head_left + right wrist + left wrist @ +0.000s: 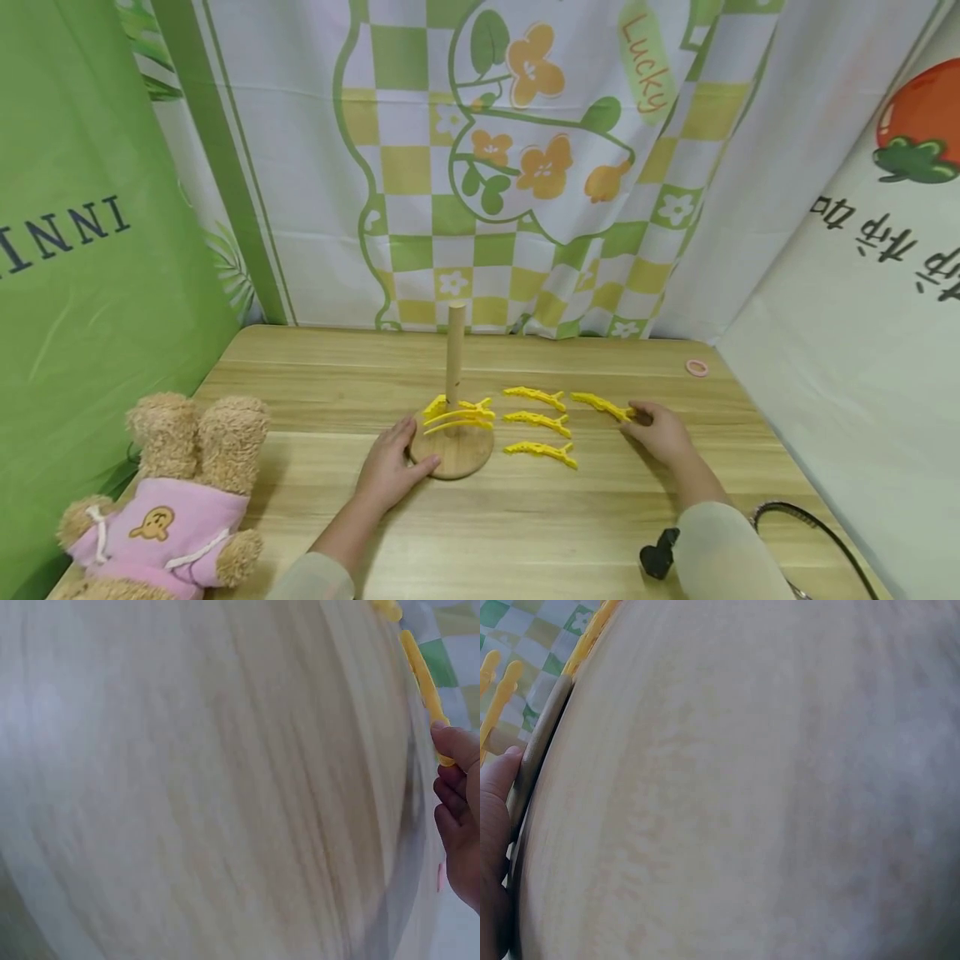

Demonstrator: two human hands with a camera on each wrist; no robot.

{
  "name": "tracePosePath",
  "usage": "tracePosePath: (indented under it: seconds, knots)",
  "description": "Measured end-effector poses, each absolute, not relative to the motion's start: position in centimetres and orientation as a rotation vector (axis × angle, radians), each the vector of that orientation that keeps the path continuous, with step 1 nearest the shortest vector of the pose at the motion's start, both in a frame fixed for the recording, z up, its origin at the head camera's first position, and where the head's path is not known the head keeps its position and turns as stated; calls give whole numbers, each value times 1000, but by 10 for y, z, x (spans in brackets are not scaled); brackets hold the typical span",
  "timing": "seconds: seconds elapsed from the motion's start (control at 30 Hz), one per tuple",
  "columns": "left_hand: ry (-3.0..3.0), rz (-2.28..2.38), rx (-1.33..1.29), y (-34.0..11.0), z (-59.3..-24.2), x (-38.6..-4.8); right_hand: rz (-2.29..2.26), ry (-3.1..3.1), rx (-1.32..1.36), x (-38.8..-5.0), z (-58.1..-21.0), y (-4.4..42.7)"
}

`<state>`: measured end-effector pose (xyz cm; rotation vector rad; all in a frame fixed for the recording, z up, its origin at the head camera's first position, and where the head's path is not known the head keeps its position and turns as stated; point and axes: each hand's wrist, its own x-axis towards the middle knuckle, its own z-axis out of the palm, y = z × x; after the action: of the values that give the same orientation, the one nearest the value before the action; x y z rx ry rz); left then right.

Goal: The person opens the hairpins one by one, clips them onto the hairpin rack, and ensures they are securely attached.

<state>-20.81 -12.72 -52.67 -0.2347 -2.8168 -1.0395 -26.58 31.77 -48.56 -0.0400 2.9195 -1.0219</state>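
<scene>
Right fingers (pixel 446 820) (nearly together) on clip (pixel 424 678)

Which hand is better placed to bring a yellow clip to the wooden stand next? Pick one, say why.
Probably the right hand: it pinches a yellow clip by one end, while the left hand holds the wooden stand's base.

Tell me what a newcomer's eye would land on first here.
Probably the three bright yellow clips lying on the table between the wooden stand and the right hand, which pinches another yellow clip. Next would likely come the plush toy in pink at the near left, then the green-checked curtain behind the table.
</scene>
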Motion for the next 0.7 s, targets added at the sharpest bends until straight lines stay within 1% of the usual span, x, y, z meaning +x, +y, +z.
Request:
tracePosePath:
  seconds: [0.27,0.7]
  knots:
    - [-2811,-1039,-239,-127,-526,-208,-1146,2828,-10,-263,-467,301]
    - [-2804,-1030,-246,-127,-526,-207,-1365,2818,-187,-259,-445,252]
